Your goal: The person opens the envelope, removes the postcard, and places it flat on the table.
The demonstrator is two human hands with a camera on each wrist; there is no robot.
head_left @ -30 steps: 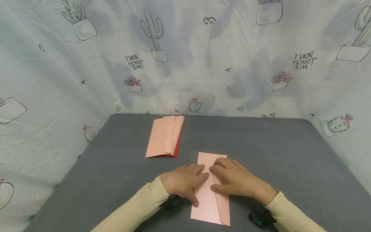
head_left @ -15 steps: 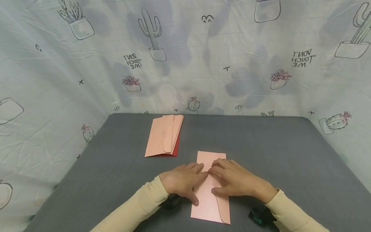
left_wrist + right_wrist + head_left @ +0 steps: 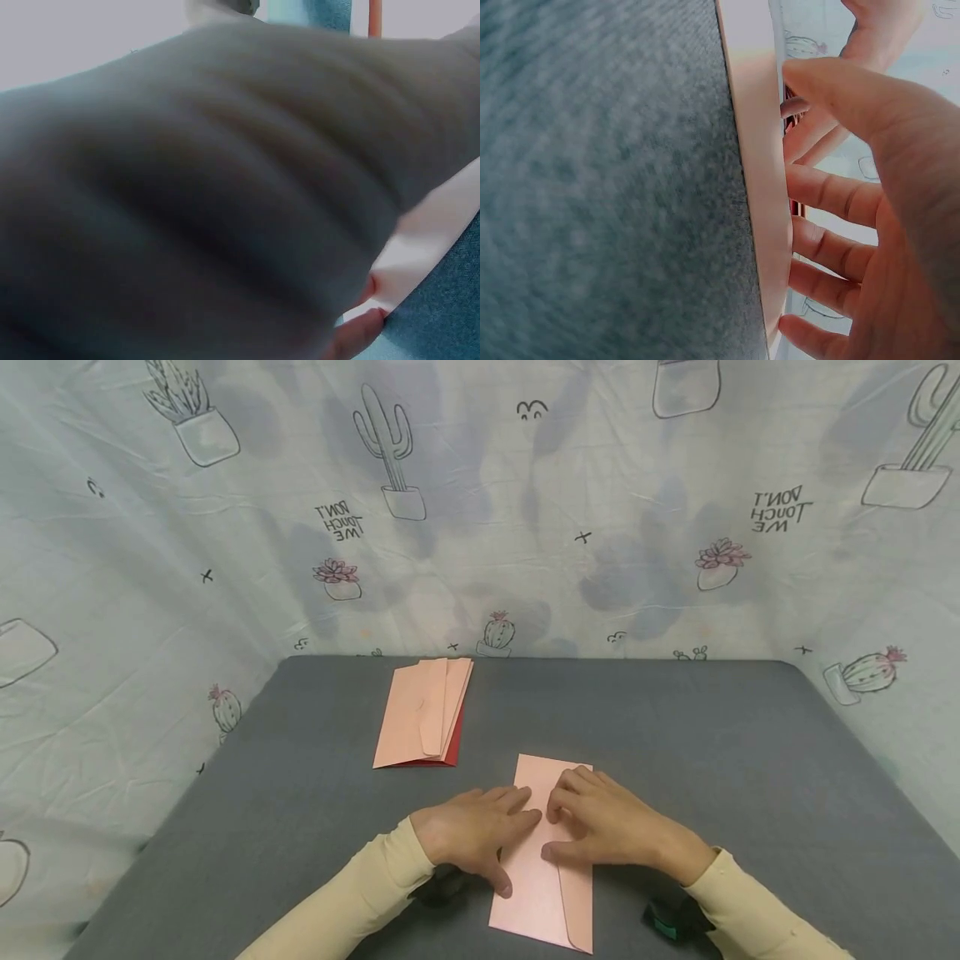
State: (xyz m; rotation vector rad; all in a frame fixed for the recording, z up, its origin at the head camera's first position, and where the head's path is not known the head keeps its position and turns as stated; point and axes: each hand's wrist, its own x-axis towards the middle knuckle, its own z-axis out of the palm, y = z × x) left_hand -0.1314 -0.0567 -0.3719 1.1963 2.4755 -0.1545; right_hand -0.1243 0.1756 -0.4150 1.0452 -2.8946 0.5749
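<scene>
A pink envelope [image 3: 528,893] lies on the grey table in front of me, its long flap [image 3: 576,893] folded over along the right side. My left hand [image 3: 476,827] rests on the envelope's left part, fingers spread and thumb apart. On the right part, the fingertips of my right hand [image 3: 600,818] touch the paper, with the fingers bent and the thumb near the flap's edge. The right wrist view shows that hand [image 3: 885,225] with its fingertips against the envelope [image 3: 761,172]. My own wrist blocks most of the left wrist view.
Further back on the left of the table [image 3: 675,727] lies a small pile of pink envelopes [image 3: 412,714], with something red showing beneath. A printed cactus curtain [image 3: 465,510] hangs behind and at the sides. A dark wrist device [image 3: 667,922] sits under the right forearm.
The envelope has turned slightly clockwise, its far end shifting right. The right hand's fingers have drawn in a little; the left hand has hardly moved.
</scene>
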